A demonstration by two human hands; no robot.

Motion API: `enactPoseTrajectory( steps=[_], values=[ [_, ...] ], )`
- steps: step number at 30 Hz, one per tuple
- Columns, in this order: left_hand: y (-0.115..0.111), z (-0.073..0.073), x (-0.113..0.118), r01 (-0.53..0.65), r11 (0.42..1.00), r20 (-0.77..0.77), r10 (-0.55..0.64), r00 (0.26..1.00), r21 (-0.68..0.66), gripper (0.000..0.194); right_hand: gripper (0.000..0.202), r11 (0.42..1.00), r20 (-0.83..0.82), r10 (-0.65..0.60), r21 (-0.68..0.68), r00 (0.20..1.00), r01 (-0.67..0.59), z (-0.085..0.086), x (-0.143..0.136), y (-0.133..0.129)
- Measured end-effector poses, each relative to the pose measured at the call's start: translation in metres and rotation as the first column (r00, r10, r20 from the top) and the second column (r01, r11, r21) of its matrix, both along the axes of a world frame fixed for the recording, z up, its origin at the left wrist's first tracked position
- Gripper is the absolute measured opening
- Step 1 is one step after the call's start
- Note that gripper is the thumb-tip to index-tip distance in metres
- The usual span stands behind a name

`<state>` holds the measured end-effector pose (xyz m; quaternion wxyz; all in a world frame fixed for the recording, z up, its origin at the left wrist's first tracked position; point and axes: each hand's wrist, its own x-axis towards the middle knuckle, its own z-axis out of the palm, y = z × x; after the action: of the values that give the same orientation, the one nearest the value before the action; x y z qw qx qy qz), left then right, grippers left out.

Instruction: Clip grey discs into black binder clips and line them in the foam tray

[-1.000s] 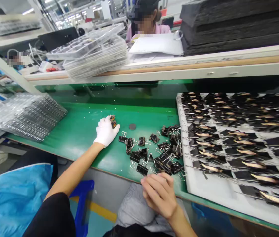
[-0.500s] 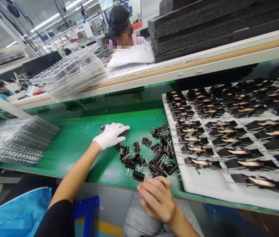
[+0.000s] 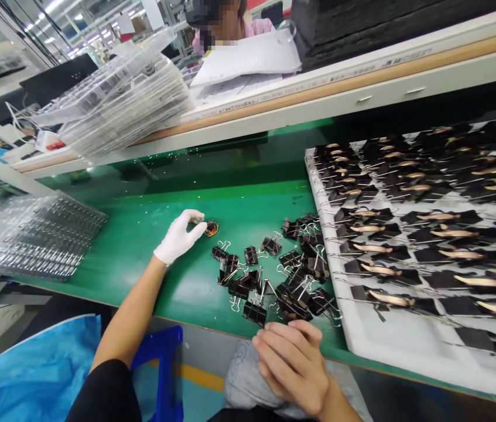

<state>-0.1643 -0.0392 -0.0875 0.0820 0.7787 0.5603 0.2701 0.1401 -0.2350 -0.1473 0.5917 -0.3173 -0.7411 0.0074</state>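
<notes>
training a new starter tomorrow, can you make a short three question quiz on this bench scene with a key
1. Is the white-gloved hand the person's left or right?
2. True or false: the loose black binder clips lie on the green tabletop.
3. What is the white-gloved hand nearest to?
a) the white tray
b) the round black-and-orange part
c) the stacked clear trays

Key: 1. Left; 2. True; 3. b
</notes>
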Motion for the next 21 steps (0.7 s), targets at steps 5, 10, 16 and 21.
enactPoseTrajectory(
  steps=[5, 10, 16, 21],
  values=[
    [0.0, -0.009, 0.011, 0.059, 0.998, -0.019, -0.059, 0.998, 0.029, 0.025, 0.017, 1.0, 0.047, 0.008, -0.028, 0.999, -0.006, 0.001, 0.003, -0.003],
    [0.005, -0.004, 0.012, 0.183, 0.981, -0.151, -0.191, 0.97, -0.068, 0.02, 0.016, 0.996, 0.085, 0.009, -0.089, 0.996, -0.002, 0.005, 0.007, -0.004],
    [-0.006, 0.0, 0.015, 0.063, 0.997, -0.224, -0.069, 0.972, -0.032, 0.037, 0.016, 0.996, 0.132, -0.002, -0.089, 0.991, 0.013, 0.004, 0.01, -0.004],
    [-0.005, -0.008, 0.026, -0.078, 0.99, -0.303, 0.038, 0.952, -0.122, 0.057, 0.013, 0.996, 0.139, -0.019, -0.083, 0.99, 0.031, 0.006, 0.011, -0.005]
  ],
)
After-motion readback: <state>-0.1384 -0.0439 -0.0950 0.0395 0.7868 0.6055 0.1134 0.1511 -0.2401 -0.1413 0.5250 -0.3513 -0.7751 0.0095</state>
